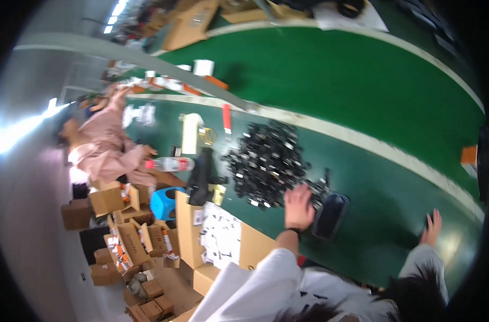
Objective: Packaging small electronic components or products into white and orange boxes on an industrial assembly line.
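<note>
My left hand [299, 205] reaches over the near right edge of a heap of small black parts [266, 161] with silvery ends. Its fingers are extended and slightly spread, and I see nothing gripped in them. Just right of this hand a dark smartphone [331, 216] lies on the green tabletop [378, 214]. Farther right, my right hand [432, 228] is over the table with its fingers stretched out. A dark patch beside these fingers is too blurred to make out. Both forearms wear white sleeves.
An open carton [188, 231] with white pieces stands left of me. Nearby are a blue stool [166, 203], a clear bottle [171, 164], a black umbrella-like bundle [201, 177] and a red-handled tool [227, 119]. A person in pink [107, 145] sits at the left.
</note>
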Tool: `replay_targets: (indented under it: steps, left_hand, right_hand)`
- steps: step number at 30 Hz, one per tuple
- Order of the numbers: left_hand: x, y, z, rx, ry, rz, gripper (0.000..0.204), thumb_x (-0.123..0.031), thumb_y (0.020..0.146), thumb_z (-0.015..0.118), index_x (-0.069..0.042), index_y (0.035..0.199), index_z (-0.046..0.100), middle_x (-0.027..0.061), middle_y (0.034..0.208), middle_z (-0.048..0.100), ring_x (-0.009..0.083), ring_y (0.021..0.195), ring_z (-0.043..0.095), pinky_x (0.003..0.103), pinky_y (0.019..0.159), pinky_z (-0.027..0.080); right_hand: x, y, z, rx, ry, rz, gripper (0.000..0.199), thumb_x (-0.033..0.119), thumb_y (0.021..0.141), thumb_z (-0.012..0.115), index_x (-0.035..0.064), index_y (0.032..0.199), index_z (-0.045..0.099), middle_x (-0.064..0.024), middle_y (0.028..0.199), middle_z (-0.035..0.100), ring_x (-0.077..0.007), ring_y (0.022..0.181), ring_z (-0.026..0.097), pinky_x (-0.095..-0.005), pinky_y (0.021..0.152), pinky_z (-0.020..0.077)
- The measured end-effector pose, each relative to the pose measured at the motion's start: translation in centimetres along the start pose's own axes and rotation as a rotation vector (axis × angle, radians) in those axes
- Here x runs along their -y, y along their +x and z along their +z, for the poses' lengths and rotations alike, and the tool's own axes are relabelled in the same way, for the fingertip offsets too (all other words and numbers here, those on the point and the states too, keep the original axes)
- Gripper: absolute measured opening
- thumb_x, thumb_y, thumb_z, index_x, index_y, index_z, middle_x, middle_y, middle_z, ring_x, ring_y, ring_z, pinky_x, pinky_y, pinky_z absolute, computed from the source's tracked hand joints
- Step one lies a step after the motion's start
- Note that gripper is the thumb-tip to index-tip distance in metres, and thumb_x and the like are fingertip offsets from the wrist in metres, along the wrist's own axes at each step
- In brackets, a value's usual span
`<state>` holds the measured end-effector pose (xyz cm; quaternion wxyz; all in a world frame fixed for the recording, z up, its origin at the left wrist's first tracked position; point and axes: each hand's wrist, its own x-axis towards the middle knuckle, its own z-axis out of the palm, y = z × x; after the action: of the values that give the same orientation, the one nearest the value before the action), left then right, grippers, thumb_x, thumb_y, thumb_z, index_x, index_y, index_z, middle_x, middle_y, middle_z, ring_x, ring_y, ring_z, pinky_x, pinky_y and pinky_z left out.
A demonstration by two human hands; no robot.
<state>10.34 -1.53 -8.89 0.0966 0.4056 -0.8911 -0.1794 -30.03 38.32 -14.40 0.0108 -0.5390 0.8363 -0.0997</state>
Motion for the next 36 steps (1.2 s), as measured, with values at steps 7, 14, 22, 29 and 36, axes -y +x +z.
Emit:
replay_targets:
  steps: [7, 14, 22, 29, 36]
  left_hand:
    - [1.3, 1.2, -1.1, -0.08, 0.068, 0.048, 0.047, -0.016, 0.074, 0.054, -0.008, 0.12, 0.049, 0.0099, 0.133, 0.043, 0.0311, 0.128, 0.033, 0.052, 0.108, 0.017]
    - [0.9, 0.8, 0.5, -0.027, 0.082, 0.056, 0.048, -0.017, 0.074, 0.052, -0.006, 0.121, 0.047, 0.0112, 0.134, 0.041, 0.0306, 0.129, 0.032, 0.051, 0.108, 0.015]
    - [1.2, 0.5, -0.1, -0.023, 0.108, 0.047, 0.049, -0.017, 0.074, 0.052, -0.006, 0.121, 0.047, 0.0109, 0.134, 0.041, 0.0308, 0.129, 0.032, 0.051, 0.108, 0.015]
    - [1.1, 0.5, 0.1, -0.031, 0.088, 0.03, 0.046, -0.018, 0.075, 0.052, -0.007, 0.119, 0.049, 0.0096, 0.134, 0.042, 0.0298, 0.129, 0.032, 0.051, 0.108, 0.016]
    - [1.2, 0.4, 0.0, -0.039, 0.088, 0.064, 0.047, -0.015, 0.073, 0.052, -0.004, 0.119, 0.048, 0.0131, 0.133, 0.042, 0.0316, 0.128, 0.033, 0.051, 0.108, 0.016]
  right_hand:
    - [6.2, 6.2, -4.3, 0.065, 0.083, 0.068, 0.054, -0.003, 0.075, 0.044, 0.0036, 0.128, 0.042, -0.0174, 0.144, 0.03, -0.0372, 0.134, 0.025, -0.0496, 0.111, 0.0158]
    - [5.4, 4.2, -4.5, 0.067, 0.024, 0.07, 0.048, 0.005, 0.081, 0.04, 0.0056, 0.129, 0.042, -0.0159, 0.144, 0.03, -0.0348, 0.135, 0.023, -0.0481, 0.112, 0.0143]
    - [6.0, 4.7, -4.1, 0.093, 0.026, 0.097, 0.047, 0.001, 0.08, 0.041, 0.006, 0.127, 0.042, -0.0158, 0.144, 0.03, -0.0346, 0.134, 0.024, -0.0477, 0.112, 0.0145]
    - [4.4, 3.5, -3.6, 0.053, 0.001, 0.054, 0.048, 0.0, 0.078, 0.043, 0.0046, 0.125, 0.044, -0.0178, 0.144, 0.03, -0.0376, 0.134, 0.024, -0.0499, 0.111, 0.0161]
    - [6.3, 4.5, -4.3, 0.109, 0.054, 0.127, 0.052, -0.003, 0.073, 0.047, 0.0066, 0.125, 0.043, -0.0167, 0.143, 0.03, -0.0367, 0.134, 0.024, -0.0498, 0.112, 0.0154]
